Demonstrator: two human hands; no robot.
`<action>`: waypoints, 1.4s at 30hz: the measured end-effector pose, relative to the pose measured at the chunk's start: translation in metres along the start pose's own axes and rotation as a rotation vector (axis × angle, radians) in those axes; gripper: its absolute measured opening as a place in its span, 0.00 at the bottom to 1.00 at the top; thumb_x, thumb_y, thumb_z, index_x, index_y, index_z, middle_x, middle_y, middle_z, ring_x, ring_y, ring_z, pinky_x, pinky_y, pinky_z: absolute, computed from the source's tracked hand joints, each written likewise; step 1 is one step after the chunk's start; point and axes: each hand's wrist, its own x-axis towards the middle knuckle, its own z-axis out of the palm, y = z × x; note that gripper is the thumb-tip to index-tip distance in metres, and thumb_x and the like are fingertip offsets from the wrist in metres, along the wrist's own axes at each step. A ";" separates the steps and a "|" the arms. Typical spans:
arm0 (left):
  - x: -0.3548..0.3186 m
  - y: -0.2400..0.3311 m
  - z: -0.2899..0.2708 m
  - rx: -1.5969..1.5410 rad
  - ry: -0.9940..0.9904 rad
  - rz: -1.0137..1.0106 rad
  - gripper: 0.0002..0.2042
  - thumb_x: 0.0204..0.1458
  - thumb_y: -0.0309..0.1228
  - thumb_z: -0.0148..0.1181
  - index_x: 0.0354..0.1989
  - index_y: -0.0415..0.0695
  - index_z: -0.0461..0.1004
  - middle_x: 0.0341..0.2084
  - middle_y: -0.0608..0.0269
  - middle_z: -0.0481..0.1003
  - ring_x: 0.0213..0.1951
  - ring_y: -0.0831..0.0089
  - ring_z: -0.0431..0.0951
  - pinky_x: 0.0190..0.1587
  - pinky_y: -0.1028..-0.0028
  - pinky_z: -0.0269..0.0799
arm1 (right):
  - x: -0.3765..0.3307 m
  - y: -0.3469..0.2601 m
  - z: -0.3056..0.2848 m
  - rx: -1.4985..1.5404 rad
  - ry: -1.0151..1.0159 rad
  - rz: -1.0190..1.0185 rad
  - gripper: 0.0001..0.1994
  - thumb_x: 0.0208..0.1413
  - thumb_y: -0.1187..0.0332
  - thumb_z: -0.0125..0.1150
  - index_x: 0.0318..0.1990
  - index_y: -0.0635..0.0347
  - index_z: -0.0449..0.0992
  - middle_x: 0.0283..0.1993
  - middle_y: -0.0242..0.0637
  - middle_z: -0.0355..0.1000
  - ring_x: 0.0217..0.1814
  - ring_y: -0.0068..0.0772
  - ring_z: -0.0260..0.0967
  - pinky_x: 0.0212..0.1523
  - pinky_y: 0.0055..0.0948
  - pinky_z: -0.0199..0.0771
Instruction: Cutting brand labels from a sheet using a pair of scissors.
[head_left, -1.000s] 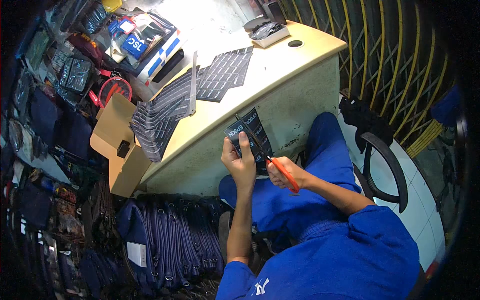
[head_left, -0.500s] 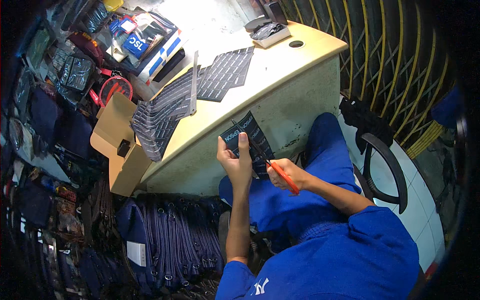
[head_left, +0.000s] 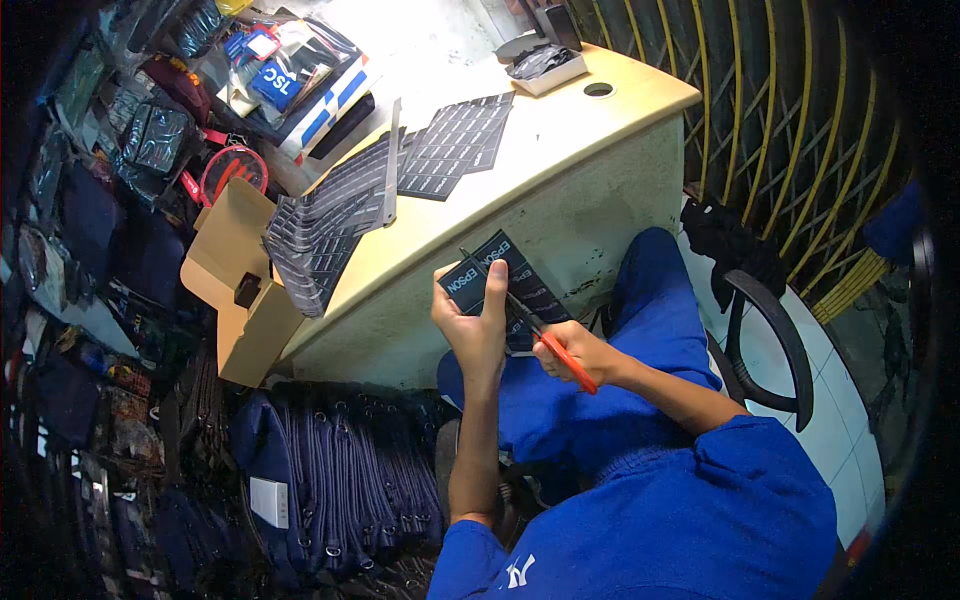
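Beside the desk (head_left: pixel 575 130), your left hand (head_left: pixel 475 328) pinches the dark printed sheet (head_left: pixel 532 284), apparently bracing it against the orange-handled scissors (head_left: pixel 566 358) gripped in your right hand (head_left: pixel 584 350)

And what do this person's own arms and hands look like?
The left hand and right hand are bare, with no gloves or watch visible. The forearms are uncovered below short blue sleeves, part of a blue shirt with a white emblem.
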 end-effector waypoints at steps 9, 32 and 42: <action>0.000 0.006 0.000 -0.073 0.062 -0.035 0.09 0.46 0.22 0.63 0.31 0.40 0.66 0.22 0.70 0.71 0.23 0.87 0.69 0.26 0.85 0.65 | 0.000 0.002 0.001 -0.166 0.022 -0.061 0.21 0.59 0.53 0.51 0.23 0.62 0.62 0.17 0.27 0.54 0.21 0.21 0.50 0.22 0.28 0.54; 0.006 -0.005 -0.002 -0.236 0.004 -0.243 0.07 0.50 0.25 0.60 0.36 0.39 0.72 0.29 0.65 0.75 0.29 0.80 0.74 0.34 0.79 0.70 | 0.003 -0.001 0.000 -0.262 0.060 -0.104 0.21 0.58 0.58 0.52 0.21 0.67 0.65 0.15 0.35 0.57 0.19 0.25 0.53 0.23 0.31 0.58; 0.044 -0.036 0.009 -0.417 0.146 -0.454 0.06 0.52 0.31 0.59 0.35 0.44 0.71 0.29 0.66 0.75 0.28 0.79 0.75 0.31 0.78 0.73 | 0.013 0.008 -0.014 -0.166 0.049 0.094 0.19 0.58 0.57 0.54 0.24 0.66 0.67 0.14 0.31 0.55 0.20 0.18 0.51 0.20 0.28 0.55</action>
